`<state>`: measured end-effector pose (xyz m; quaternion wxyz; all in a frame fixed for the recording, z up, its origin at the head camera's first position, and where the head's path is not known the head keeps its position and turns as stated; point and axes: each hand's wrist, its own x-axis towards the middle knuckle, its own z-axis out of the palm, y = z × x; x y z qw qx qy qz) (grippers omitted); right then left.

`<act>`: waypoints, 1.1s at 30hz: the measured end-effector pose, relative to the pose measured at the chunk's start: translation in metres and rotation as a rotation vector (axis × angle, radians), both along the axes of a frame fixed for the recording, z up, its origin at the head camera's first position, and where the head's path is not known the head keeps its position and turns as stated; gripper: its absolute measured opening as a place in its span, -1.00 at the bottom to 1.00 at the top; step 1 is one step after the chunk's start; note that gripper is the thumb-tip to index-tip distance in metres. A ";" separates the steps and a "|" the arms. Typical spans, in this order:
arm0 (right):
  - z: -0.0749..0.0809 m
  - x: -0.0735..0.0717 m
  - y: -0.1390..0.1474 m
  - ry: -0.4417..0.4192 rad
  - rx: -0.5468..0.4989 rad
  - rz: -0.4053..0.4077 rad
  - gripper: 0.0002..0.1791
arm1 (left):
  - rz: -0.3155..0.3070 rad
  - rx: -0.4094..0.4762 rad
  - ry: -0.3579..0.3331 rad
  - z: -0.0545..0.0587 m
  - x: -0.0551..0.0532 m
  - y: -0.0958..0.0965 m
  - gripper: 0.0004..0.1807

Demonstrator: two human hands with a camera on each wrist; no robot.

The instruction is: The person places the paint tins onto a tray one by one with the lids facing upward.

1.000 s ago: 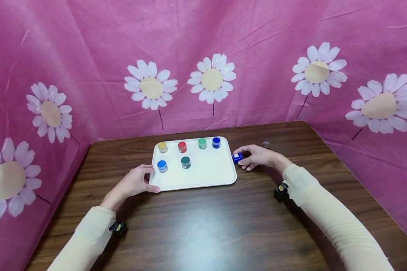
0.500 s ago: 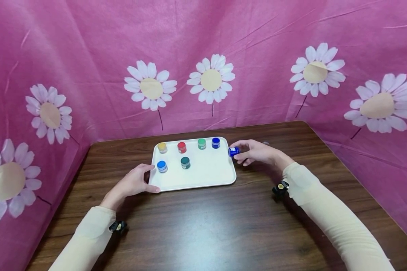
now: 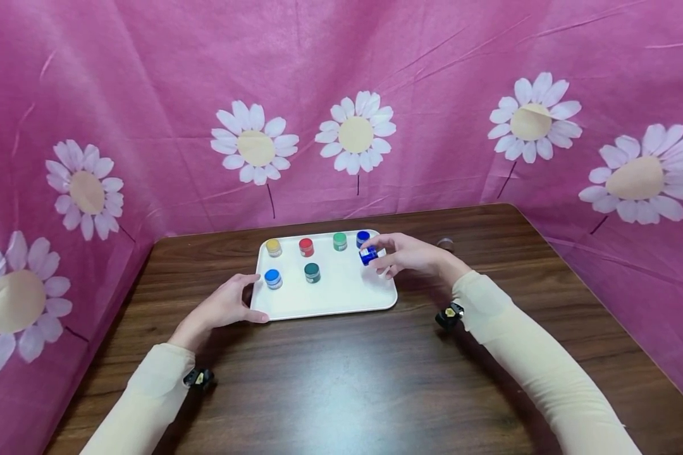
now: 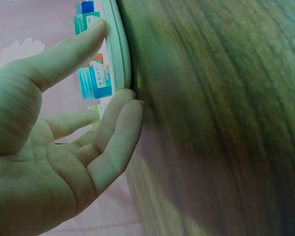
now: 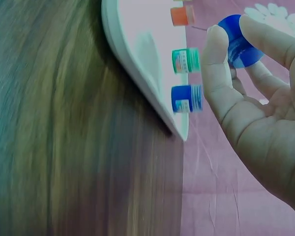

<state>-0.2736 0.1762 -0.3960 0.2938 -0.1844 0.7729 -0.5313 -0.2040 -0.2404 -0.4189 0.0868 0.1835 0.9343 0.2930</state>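
Observation:
My right hand [image 3: 406, 253] pinches a dark blue paint jar [image 3: 368, 255] between thumb and fingers, over the right part of the white tray [image 3: 341, 297]. In the right wrist view, the held jar [image 5: 238, 42] is tilted and partly covered by the fingertips. My left hand [image 3: 227, 303] grips the tray's near left corner, thumb at the front edge and fingers along the left side. Along the tray's back stand a yellow jar [image 3: 274, 247], a red jar [image 3: 306, 247], a green jar [image 3: 339, 241] and another dark blue jar [image 3: 363, 238]. A light blue jar [image 3: 273, 279] and dark green jar [image 3: 312, 272] stand in front.
The tray lies on a dark wood-grain table [image 3: 341, 373]. A small round clear object [image 3: 446, 244] lies beyond my right wrist. A pink curtain [image 3: 432, 57] printed with daisies hangs behind the table and along both sides.
My right hand has lifted the dark blue paint jar from the table right of the tray and carried it left over the tray. The left hand has kept its place at the corner.

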 end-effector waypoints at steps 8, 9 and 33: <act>-0.004 -0.002 -0.017 0.021 0.042 0.030 -0.35 | 0.024 -0.004 -0.066 0.000 -0.001 -0.001 0.12; -0.005 -0.001 -0.019 0.023 0.044 0.029 -0.35 | 0.025 -0.008 -0.067 0.000 -0.001 -0.001 0.13; -0.023 -0.009 -0.043 -0.088 0.025 0.000 -0.41 | 0.080 0.257 -0.375 -0.004 -0.009 -0.011 0.12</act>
